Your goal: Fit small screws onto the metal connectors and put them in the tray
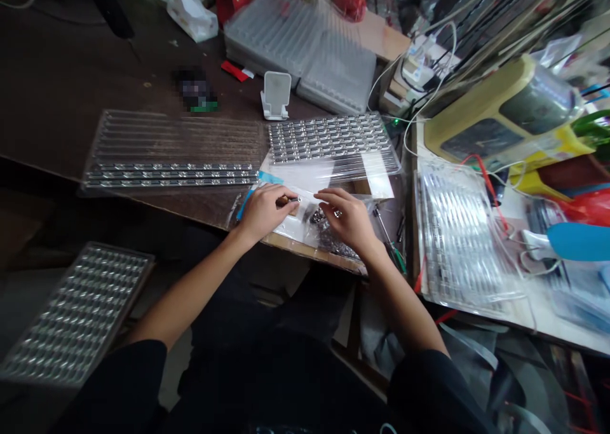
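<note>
My left hand (265, 210) is closed at the table's front edge, pinching a small dark part with a shiny metal end (292, 200). Its exact kind is too small to make out. To the right, my right hand (351, 220) has its fingers stretched and apart, with nothing visible between them. Just under it lies a clear plastic bag (328, 236) with many small shiny metal pieces. White paper (305, 178) is spread beneath and behind both hands. Beyond the hands, one clear ribbed tray (328, 135) carries rows of metal parts; another tray (176, 142) on the left has filled rows only along its near side.
Stacked clear trays (286, 30) and a white stand (276, 94) are at the back. Screwdriver-like tools (388, 230) lie right of my right hand. A side table holds another tray (462, 230) and a yellow-cased device (500, 103). A filled tray (81, 313) sits lower left.
</note>
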A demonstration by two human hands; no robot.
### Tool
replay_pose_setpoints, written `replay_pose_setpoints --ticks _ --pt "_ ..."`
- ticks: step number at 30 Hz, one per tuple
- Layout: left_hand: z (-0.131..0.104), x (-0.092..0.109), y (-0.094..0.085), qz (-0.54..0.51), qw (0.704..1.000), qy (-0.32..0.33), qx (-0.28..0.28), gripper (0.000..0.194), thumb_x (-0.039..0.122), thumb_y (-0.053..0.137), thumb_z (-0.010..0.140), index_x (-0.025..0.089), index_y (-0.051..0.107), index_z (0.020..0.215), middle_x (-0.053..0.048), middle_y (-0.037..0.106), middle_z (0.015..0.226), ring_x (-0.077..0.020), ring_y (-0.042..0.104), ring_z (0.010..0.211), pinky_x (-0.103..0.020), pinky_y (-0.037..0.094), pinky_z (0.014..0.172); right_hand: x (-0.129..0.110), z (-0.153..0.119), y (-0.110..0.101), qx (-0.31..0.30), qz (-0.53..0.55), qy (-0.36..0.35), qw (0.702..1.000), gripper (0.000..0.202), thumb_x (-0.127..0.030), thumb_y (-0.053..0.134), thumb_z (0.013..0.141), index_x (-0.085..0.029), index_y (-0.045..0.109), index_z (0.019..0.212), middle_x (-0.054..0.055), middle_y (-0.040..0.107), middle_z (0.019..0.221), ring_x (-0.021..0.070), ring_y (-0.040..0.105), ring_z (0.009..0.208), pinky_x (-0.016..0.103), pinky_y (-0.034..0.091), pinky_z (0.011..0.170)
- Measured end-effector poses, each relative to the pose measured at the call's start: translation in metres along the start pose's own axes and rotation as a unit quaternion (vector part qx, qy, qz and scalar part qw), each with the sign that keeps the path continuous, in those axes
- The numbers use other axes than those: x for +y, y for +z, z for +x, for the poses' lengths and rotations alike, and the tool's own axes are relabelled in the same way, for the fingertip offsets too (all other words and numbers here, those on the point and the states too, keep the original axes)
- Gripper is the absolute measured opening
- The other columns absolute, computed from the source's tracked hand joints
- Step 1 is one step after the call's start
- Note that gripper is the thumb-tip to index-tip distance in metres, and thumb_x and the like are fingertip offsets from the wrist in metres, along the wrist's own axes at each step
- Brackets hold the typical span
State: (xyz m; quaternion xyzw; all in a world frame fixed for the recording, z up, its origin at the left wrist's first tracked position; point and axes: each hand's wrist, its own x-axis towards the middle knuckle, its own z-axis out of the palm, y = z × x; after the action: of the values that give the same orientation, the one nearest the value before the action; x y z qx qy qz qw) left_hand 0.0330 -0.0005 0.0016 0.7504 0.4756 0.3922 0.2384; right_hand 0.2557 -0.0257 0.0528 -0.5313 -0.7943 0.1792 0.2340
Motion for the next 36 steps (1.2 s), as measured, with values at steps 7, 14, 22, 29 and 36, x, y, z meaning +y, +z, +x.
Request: replay_pose_setpoints --ticks 7,14,22,29,36 --pt "-0.001 -0.001 0.002 0.032 0.999 0.009 -0.025 0.003 0.026 0.076 0.087 0.023 0.075 0.086 -0.003 0.078 0.091 -0.024 0.068 0.09 -0.038 0.053 0.084 0.008 -0.011 -0.005 0.01 0.013 -0.009 1.0 0.028 -0.023 0.053 0.102 -0.023 0.074 0.121 0.01 0.073 0.125 0.0233 0.07 0.116 0.038 0.055 0.102" --pt "0.001 -0.001 0.002 0.055 0.998 0.025 -0.03 0.005 0.025 0.075 0.089 0.022 0.074 0.085 -0.004 0.077 0.089 -0.0243 0.068 0.09 -0.039 0.052 0.085 0.02 -0.011 0.003 0.031 0.052 -0.043 0.997 0.027 -0.024 0.052 0.102 -0.021 0.073 0.119 0.011 0.073 0.123 0.0238 0.07 0.114 0.038 0.056 0.099" --pt "0.004 0.008 -0.006 0.044 0.999 -0.003 0.015 0.008 0.025 0.067 0.095 0.022 0.074 0.096 -0.006 0.078 0.098 -0.0231 0.07 0.096 -0.037 0.055 0.087 0.027 -0.015 0.008 0.063 0.119 -0.055 0.989 0.024 -0.023 0.052 0.1 -0.023 0.075 0.107 0.01 0.075 0.112 0.0232 0.072 0.106 0.037 0.057 0.093" --pt "0.045 -0.018 -0.05 0.093 0.994 -0.029 0.052 0.014 0.028 0.061 0.095 0.019 0.07 0.102 -0.007 0.077 0.104 -0.0215 0.072 0.095 -0.035 0.056 0.089 0.029 -0.016 0.008 0.071 0.136 -0.067 0.986 0.023 -0.021 0.052 0.099 -0.022 0.074 0.105 0.01 0.076 0.109 0.0231 0.073 0.102 0.037 0.057 0.091" --pt "0.045 -0.046 -0.072 0.123 0.99 -0.048 0.043 0.016 0.031 0.062 0.093 0.019 0.071 0.098 -0.009 0.077 0.103 -0.0218 0.072 0.087 -0.033 0.057 0.082 0.029 -0.018 0.009 0.064 0.135 -0.074 0.986 0.023 -0.02 0.052 0.1 -0.022 0.074 0.107 0.009 0.075 0.109 0.0223 0.072 0.104 0.035 0.057 0.092"
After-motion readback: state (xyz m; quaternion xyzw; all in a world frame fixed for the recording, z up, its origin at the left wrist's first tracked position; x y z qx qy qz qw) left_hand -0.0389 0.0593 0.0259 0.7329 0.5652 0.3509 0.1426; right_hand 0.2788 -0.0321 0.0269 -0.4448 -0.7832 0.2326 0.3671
